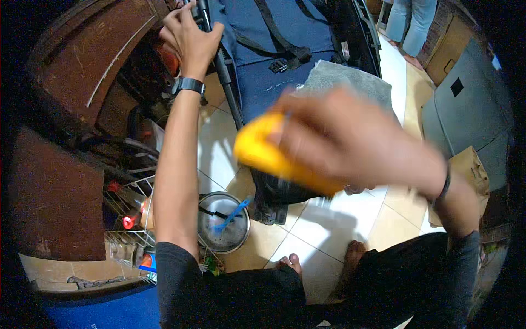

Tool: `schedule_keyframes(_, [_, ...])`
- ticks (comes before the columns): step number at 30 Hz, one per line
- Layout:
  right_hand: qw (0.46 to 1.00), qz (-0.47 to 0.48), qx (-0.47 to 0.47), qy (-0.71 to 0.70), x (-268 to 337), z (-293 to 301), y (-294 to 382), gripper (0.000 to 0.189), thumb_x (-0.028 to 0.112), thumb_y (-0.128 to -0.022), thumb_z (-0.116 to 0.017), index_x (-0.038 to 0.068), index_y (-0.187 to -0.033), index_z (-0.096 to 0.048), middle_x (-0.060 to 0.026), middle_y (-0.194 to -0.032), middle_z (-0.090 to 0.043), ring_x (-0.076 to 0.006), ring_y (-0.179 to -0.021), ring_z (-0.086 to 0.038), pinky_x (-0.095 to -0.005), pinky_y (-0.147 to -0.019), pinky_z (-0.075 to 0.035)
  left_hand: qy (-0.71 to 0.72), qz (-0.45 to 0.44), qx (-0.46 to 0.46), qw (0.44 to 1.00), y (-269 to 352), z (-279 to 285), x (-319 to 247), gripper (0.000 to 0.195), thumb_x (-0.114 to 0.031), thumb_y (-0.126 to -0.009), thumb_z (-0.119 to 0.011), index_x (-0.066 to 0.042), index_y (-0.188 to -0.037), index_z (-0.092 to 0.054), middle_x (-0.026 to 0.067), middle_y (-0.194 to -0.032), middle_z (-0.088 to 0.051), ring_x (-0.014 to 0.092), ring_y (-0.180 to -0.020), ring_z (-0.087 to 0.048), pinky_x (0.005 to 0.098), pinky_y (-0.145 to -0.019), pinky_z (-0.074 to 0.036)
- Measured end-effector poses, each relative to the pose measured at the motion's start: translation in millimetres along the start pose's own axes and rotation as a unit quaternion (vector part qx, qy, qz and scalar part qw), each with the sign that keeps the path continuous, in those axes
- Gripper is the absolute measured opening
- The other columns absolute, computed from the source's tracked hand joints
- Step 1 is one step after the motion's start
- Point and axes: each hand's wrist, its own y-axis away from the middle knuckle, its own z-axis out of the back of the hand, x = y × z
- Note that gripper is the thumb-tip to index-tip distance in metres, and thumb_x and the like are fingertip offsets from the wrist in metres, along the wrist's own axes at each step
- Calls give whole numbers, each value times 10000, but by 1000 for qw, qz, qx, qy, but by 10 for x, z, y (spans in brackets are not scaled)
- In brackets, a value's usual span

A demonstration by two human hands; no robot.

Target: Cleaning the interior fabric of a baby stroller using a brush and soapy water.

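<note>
A stroller (283, 28) with dark blue fabric and black harness straps stands in front of me. My left hand (191, 35), with a watch on the wrist, is curled around the black frame tube (223, 68) on its left side. In my right hand (337, 135), blurred by motion, is a yellow sponge (261, 144), held above the lower end of the seat. Behind that hand, a grey cloth (349, 80) lies over the stroller fabric and is partly covered. The buckle (279, 66) of the harness rests on the seat.
A round bucket (242, 240) of cloudy liquid with a blue brush (232, 216) is on the tiled floor (316, 246). Left are a wire rack (127, 234) and brown furniture (57, 197). Right are a grey box (468, 98) and paper bag (472, 168). Another person's legs (411, 24) show far right.
</note>
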Motion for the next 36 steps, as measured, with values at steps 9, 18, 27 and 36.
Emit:
schedule_keyframes(9, [919, -221, -206, -254, -1409, 241, -1125, 357, 357, -936, -518, 12, -1005, -582, -51, -782, -579, -182, -653, -582, -343, -601, -499, 270, 63, -2, 961, 56, -295, 539, 662, -313, -727, -756, 2, -1255, -512, 168, -1166, -617, 292, -1042, -612, 400, -919, -468])
schedule_keyframes(18, [885, -149, -423, -121, -2040, -384, -2231, 529, 454, -983, -445, 10, -825, -686, -130, -671, -646, -306, -583, -625, -443, -595, -497, -55, 44, -34, 997, 39, -196, 159, 400, -414, -947, -462, -89, -945, -695, 234, -1256, -508, 440, -1145, -452, 629, -943, -319])
schedule_keyframes(27, [943, -173, -160, -236, -1847, -892, -2038, 693, 577, -949, -359, -36, -979, -681, -289, -984, -672, -429, -951, -659, -478, -866, -509, 42, -36, 43, 998, 57, 232, 264, 267, -212, -995, -517, 43, -958, -585, 132, -1009, -501, 257, -927, -509, 319, -854, -408])
schedule_keyframes(36, [925, -65, -223, -300, -1664, -699, -1966, 621, 616, -910, -454, 67, -791, -718, -215, -743, -661, -375, -725, -669, -453, -669, -506, 165, 58, 195, 965, -42, 422, 151, 216, -194, -1034, -447, -1, -942, -477, 3, -899, -408, 91, -851, -407, 210, -796, -347])
